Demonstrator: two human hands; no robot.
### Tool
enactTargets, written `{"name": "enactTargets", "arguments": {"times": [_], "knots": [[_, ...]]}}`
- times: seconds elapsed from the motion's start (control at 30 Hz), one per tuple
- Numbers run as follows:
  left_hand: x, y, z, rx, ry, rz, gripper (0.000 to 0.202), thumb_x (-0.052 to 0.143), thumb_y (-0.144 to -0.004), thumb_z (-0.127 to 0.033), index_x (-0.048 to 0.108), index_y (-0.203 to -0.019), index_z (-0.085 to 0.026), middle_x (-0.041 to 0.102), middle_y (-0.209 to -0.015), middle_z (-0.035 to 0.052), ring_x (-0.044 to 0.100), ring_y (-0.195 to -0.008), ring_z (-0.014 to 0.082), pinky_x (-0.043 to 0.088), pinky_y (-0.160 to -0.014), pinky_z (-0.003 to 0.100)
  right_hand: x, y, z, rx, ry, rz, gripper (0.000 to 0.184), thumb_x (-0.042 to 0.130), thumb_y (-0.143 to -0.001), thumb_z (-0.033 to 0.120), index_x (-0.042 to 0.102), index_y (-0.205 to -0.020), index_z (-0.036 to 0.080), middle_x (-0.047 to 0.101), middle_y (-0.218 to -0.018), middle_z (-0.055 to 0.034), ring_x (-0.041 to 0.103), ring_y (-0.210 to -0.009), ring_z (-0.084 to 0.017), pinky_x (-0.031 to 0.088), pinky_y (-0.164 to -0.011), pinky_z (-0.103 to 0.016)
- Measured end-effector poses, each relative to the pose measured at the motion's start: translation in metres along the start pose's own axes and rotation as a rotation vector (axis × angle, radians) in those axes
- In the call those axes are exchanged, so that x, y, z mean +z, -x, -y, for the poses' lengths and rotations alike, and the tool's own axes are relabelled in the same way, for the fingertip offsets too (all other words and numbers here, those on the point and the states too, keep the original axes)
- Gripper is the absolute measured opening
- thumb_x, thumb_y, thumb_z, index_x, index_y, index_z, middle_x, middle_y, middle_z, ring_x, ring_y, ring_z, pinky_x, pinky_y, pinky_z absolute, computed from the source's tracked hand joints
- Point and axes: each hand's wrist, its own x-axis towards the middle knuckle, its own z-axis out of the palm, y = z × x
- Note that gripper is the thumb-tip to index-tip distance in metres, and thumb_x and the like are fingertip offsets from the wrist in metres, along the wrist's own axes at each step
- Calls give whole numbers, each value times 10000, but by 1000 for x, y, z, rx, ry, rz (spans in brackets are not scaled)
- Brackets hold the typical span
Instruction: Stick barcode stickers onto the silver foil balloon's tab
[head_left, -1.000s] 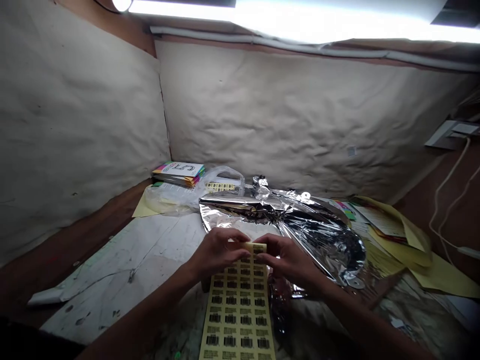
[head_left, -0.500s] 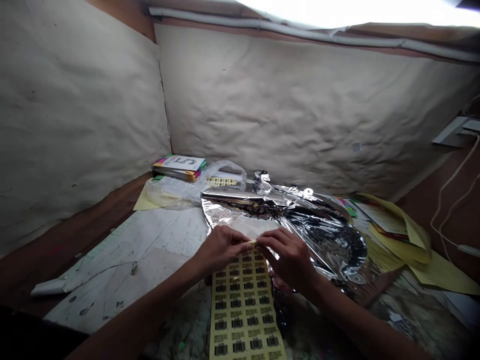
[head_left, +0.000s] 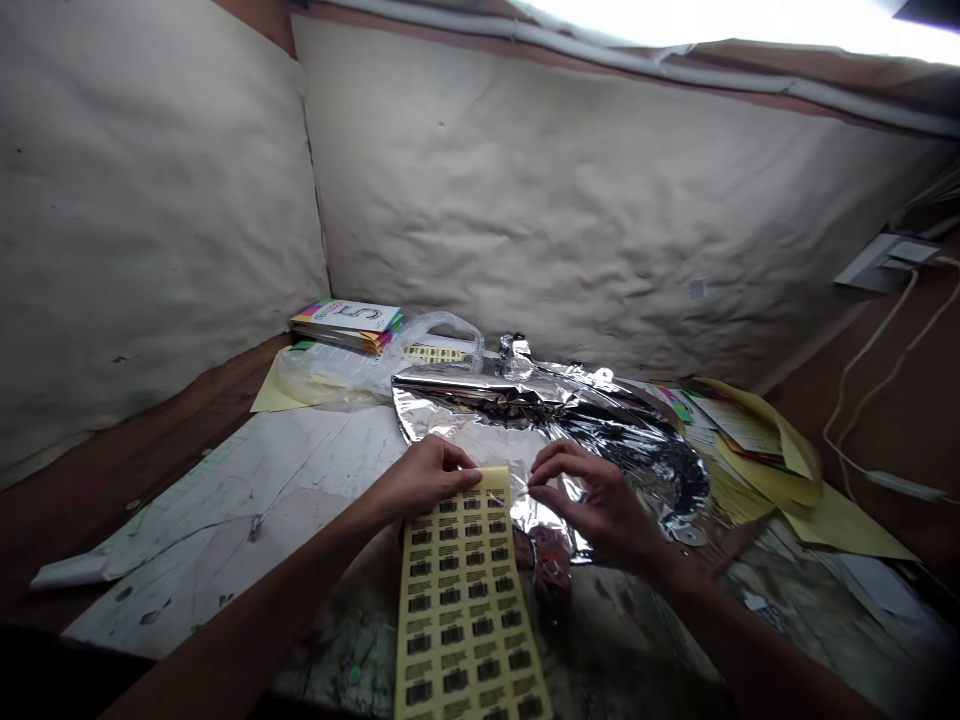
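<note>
A long yellow sheet of barcode labels (head_left: 466,590) runs from the front edge of the view up to the middle of the table. My left hand (head_left: 427,478) pinches its top left corner between thumb and fingers. To the right of the sheet's top, apart from it, my right hand (head_left: 589,490) is raised with thumb and forefinger tips brought together. Whatever may be between those tips is too small to make out. Just beyond both hands lies a shiny silver foil balloon (head_left: 600,420), flat and crumpled.
Colourful printed cards (head_left: 349,322) are stacked at the back left beside a clear plastic bag (head_left: 330,375). At the right lie yellow papers (head_left: 757,470) with printed cards. White cables (head_left: 862,400) hang from a socket on the right wall. White paper (head_left: 300,470) covers the table's left side.
My right hand has come away from the sheet's top edge and moved to the right. My left hand still holds the sheet, whose top now lies flatter. The view has shifted slightly.
</note>
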Motion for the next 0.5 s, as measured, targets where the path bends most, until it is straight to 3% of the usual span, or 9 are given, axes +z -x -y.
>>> {"name": "enactTargets", "arguments": {"times": [0.1, 0.17, 0.33, 0.5], "knots": [[-2, 3, -1, -57, -16, 215, 359, 641, -758, -462, 748, -865, -136, 689, -708, 36, 547, -569, 138, 346, -494, 212, -17, 10, -10, 350, -233, 226, 189, 711, -773, 359, 697, -762, 171, 664, -707, -27, 602, -653, -164, 464, -607, -273], [1, 5, -2, -82, -22, 335, 348, 656, -748, -462, 747, -866, -147, 682, -699, 27, 544, -563, 135, 343, -487, 208, -21, 20, -21, 478, -285, 274, 207, 728, -747, 368, 709, -756, 162, 666, -679, -19, 592, -616, -152, 450, -573, -255], [12, 5, -4, -77, -48, 376, 349, 690, -728, -433, 724, -966, -180, 704, -821, 29, 610, -678, 167, 418, -568, 216, -14, 33, -36, 491, -299, 229, 182, 714, -758, 348, 721, -782, 167, 685, -721, -18, 604, -651, -153, 466, -620, -260], [14, 3, -3, -108, -42, 370, 400, 684, -728, -455, 691, -1019, -181, 691, -781, 23, 607, -643, 166, 397, -529, 213, -12, 30, -43, 456, -156, 265, 159, 681, -785, 328, 729, -799, 178, 700, -735, -17, 621, -667, -166, 472, -625, -270]]}}
